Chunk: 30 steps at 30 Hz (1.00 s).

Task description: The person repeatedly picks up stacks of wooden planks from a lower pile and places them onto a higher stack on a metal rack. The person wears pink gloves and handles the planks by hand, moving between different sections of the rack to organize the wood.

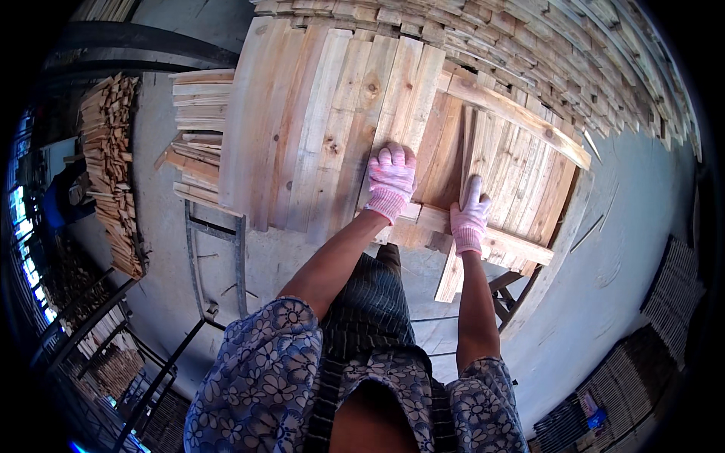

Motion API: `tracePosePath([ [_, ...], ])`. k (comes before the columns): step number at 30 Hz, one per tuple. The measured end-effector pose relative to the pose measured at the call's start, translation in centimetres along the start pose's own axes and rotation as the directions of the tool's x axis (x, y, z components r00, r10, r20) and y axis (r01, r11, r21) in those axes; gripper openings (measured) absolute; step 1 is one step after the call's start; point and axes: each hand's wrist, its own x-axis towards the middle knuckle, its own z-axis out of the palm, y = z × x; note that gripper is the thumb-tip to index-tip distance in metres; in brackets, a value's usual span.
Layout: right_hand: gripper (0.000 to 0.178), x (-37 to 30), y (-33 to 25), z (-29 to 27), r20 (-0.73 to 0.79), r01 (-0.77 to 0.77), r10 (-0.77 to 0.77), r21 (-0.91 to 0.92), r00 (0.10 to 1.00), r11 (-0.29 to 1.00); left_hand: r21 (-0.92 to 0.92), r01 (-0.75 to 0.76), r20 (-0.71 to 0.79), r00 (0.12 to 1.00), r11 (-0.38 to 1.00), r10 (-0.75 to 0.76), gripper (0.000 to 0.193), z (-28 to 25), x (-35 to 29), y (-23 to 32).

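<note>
1. Panel [565, 185]: one.
2. Rails [521, 115]: two, one along the panel's far side, one along its near side.
3. Hands: two; left hand [391, 178] just left of the panel, right hand [470, 220] over its near side.
4. Scrap heap [112, 170]: one, well left of the panel.
5. Boards [310, 136]: several, left of the panel, too blurred to count.

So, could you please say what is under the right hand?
A crosspiece shows on either side of the right hand, a slat ahead of it; anything directly beneath is covered.
</note>
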Motion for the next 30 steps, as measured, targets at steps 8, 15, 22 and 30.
tracePosePath([
  [8,0.094,0.6,-8.6,-0.7,-0.136,0.241,-0.203,0.395,0.97,0.887,-0.382,0.373,0.379,0.898,0.845,-0.225,0.037,-8.2,-2.3,-12.5],
  [15,0.076,0.4,-19.7,3.8,-0.159,0.23,-0.212,0.105,0.964,0.968,0.019,0.395,0.578,0.746,0.919,-0.332,0.085,-8.4,-6.5,-20.1],
  [22,0.077,3.2,-13.2,1.1,-0.115,0.312,-0.291,0.427,0.95,0.849,0.048,0.482,0.651,0.649,0.875,-0.393,0.085,-7.4,-5.9,-19.6],
  [30,0.052,8.2,-9.8,5.7,-0.151,0.389,-0.358,0.389,0.921,0.835,-0.045,0.47,0.65,0.684,0.882,-0.331,0.081,-8.3,-4.8,-19.7],
])
